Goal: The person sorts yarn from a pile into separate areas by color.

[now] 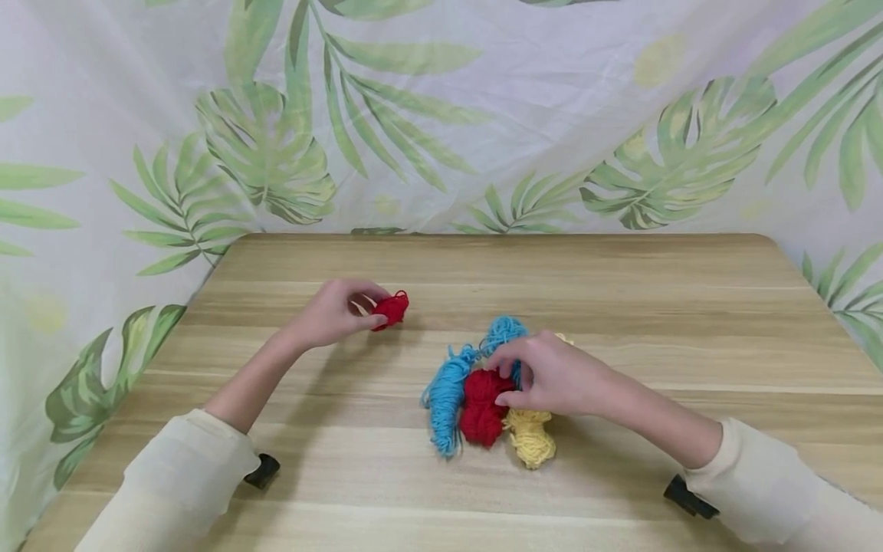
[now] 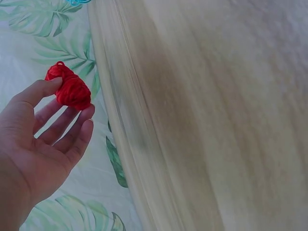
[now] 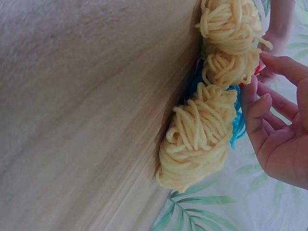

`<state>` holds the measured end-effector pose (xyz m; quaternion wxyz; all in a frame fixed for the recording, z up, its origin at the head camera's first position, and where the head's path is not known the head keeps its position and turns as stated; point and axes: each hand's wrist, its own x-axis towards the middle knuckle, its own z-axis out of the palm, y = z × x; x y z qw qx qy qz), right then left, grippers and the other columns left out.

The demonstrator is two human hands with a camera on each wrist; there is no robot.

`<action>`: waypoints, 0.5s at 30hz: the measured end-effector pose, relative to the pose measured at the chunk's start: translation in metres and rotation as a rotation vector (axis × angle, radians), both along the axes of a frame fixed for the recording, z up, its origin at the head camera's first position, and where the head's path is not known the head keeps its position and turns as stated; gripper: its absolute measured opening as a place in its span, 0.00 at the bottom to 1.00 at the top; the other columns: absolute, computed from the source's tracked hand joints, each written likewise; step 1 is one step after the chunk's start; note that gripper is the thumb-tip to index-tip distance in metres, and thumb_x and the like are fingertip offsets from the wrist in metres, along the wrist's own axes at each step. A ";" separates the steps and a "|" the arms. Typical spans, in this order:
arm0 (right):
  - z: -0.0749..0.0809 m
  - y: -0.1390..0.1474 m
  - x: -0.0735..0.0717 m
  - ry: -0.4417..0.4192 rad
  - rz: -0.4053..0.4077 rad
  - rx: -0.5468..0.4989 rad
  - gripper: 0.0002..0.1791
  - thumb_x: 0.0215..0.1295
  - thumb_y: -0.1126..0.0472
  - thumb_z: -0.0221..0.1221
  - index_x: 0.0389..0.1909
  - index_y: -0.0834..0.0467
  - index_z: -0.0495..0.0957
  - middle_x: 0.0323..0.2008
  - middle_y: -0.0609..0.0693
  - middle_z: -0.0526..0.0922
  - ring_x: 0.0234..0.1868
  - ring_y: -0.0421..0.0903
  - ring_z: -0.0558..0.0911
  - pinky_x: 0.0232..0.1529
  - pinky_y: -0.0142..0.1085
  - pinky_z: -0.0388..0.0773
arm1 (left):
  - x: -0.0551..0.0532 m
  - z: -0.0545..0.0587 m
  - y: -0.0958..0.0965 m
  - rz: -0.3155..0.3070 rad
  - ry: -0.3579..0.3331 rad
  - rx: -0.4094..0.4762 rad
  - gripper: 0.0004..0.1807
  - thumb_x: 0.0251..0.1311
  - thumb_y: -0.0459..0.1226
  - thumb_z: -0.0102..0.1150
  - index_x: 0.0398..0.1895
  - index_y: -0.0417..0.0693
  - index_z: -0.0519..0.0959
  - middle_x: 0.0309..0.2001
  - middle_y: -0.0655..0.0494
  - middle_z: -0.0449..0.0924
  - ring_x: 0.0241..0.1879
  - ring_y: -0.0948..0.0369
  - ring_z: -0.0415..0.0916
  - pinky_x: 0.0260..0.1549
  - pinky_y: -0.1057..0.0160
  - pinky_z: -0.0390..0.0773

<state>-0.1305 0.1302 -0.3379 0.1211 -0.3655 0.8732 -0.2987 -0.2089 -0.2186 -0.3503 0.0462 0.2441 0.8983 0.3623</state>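
A small red yarn bundle (image 1: pixel 391 310) is pinched between the thumb and fingers of my left hand (image 1: pixel 339 312), left of the pile; the left wrist view shows this red yarn (image 2: pixel 71 89) held at the fingertips. My right hand (image 1: pixel 559 376) reaches over the pile with thumb and fingers at a larger red yarn bundle (image 1: pixel 481 418). In the right wrist view, yellow yarn (image 3: pixel 199 139) hides most of that contact beside my right hand (image 3: pixel 279 120). Blue yarn (image 1: pixel 447 399) lies left of the red bundle, with another blue bundle (image 1: pixel 506 330) behind it. Yellow yarn (image 1: pixel 531 438) sits at the front right.
The wooden table (image 1: pixel 655 284) spans the view, its far edge meeting a leaf-patterned cloth (image 1: pixel 524 100). A dark strap piece shows at each sleeve cuff (image 1: pixel 260 471).
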 end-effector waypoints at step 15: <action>-0.003 0.001 0.002 0.024 -0.010 0.012 0.21 0.59 0.62 0.75 0.53 0.62 0.85 0.46 0.51 0.82 0.19 0.31 0.75 0.27 0.28 0.79 | -0.004 0.001 -0.024 0.159 -0.106 0.134 0.17 0.63 0.30 0.69 0.54 0.33 0.83 0.50 0.37 0.86 0.43 0.50 0.85 0.40 0.61 0.84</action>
